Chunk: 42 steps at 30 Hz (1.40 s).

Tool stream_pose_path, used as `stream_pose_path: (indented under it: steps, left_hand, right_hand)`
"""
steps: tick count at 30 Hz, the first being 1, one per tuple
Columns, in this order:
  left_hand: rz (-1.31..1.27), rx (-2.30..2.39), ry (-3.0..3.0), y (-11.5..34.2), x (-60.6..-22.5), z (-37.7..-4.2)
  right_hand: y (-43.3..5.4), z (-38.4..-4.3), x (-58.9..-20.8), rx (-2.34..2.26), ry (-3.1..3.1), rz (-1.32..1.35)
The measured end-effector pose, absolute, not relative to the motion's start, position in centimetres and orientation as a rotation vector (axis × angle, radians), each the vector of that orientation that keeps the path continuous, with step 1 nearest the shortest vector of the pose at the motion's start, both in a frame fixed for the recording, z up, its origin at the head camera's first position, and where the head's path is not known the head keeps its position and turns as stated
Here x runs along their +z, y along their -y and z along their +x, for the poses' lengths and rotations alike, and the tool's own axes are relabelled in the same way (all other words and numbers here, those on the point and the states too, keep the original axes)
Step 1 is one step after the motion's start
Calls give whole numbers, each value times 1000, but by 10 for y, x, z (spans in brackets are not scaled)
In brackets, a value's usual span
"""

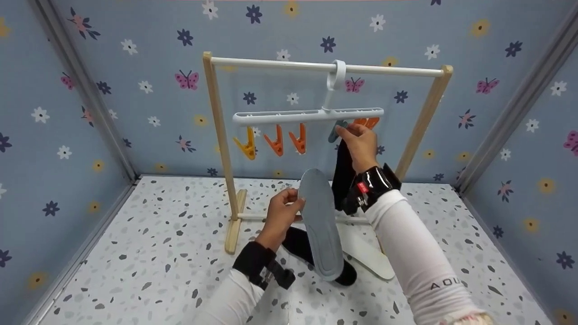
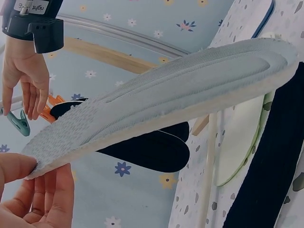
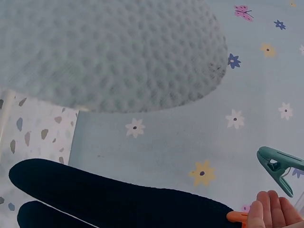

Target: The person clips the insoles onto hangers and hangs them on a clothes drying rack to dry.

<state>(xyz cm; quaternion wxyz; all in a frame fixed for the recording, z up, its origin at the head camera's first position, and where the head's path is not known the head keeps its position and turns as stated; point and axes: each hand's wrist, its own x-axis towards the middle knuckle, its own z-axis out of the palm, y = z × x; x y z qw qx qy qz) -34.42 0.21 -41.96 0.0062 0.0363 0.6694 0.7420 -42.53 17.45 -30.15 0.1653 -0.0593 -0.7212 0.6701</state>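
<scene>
My left hand pinches one end of a grey insole, thumb on one face and fingers on the other. The dimpled end is in the grip, and the smoother end points down in the head view. My right hand is raised under the white hanger, thumb and fingers on either side of the handles of a teal clothespin. Beside that hand, an orange clothespin holds the end of a hanging black insole. A second black insole hangs close to it.
The hanger hooks over the rail of a wooden-legged rack. Yellow and orange clothespins hang at its left. A black insole and a white insole lie on the speckled floor. Patterned walls enclose the space.
</scene>
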Motion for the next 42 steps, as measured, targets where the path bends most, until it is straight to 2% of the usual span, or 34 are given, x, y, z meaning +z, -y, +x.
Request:
stream_pose_path:
  steps: [14, 20, 27, 42]
  left_hand:
    - [111, 2289, -2121, -9, -419, -347]
    - [130, 2253, -2085, -7, -399, -340]
    - [180, 2255, -2079, -7, -413, -354]
    - [84, 2255, -2084, -16, -401, -370]
  right_hand:
    - [-168, -429, -300, 1870, 2026, -203]
    - [-169, -429, -299, 1859, 2026, -226]
    - [-167, -432, -300, 1854, 2022, -241]
    - [-169, -430, -301, 1958, 1881, -229]
